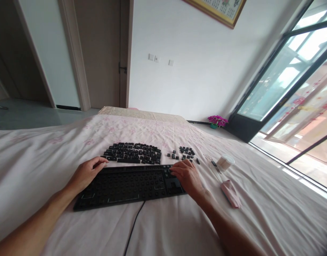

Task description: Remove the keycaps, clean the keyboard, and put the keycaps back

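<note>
A black keyboard (126, 186) lies on the bedsheet, most of its keycaps off and its key sockets bare. At its far left corner, my left hand (90, 172) has its fingers closed on the edge. My right hand (187, 175) reaches over the upper right section, fingers bent and drawn together at the keys. Whether a keycap is between those fingertips is hidden. A few keycaps (167, 170) sit on the board beside them. Behind the keyboard, many loose black keycaps (134, 152) lie in rows, with a smaller scattered group (187, 151) to the right.
Right of the keyboard stand a clear tub of cotton swabs (225, 163), a small dark-handled tool (215, 166) and a folded pink cloth (231, 193). The keyboard's cable (134, 225) runs toward me across the pale sheet (99, 227). Pink flowers (217, 121) stand beyond the bed.
</note>
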Action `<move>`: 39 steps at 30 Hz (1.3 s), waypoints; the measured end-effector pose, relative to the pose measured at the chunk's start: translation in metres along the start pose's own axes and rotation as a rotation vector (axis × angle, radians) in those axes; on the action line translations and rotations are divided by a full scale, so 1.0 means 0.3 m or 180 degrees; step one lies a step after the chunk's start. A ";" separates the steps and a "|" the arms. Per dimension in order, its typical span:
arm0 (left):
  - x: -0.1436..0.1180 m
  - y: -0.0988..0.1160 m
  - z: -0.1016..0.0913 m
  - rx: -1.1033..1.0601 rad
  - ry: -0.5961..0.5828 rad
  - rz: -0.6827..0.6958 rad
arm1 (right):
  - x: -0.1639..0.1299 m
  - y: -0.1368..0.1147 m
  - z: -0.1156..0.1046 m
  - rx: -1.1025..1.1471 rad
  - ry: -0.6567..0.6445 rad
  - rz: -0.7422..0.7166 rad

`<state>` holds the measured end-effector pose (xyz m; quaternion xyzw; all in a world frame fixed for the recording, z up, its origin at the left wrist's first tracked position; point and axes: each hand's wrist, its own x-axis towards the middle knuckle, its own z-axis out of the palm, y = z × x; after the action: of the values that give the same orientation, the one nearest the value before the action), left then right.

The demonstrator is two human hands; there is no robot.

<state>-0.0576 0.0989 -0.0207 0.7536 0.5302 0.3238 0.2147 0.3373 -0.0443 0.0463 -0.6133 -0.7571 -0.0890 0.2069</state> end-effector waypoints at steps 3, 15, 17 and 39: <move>-0.003 -0.001 -0.001 0.0023 0.0007 -0.0031 | -0.029 -0.004 0.012 -0.0041 0.0019 -0.0009; 0.001 0.000 0.000 -0.0041 -0.0019 -0.0009 | -0.036 0.005 0.037 -0.0246 -0.0087 -0.0212; -0.001 0.001 0.000 -0.0039 -0.0008 -0.0013 | -0.036 0.004 0.040 -0.0265 -0.0088 -0.0225; -0.005 0.007 -0.004 0.0043 -0.0020 -0.0040 | -0.070 -0.009 0.033 -0.0287 -0.0138 -0.0376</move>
<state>-0.0575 0.0968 -0.0190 0.7527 0.5365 0.3165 0.2132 0.3360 -0.0599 0.0289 -0.5780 -0.7914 -0.1218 0.1571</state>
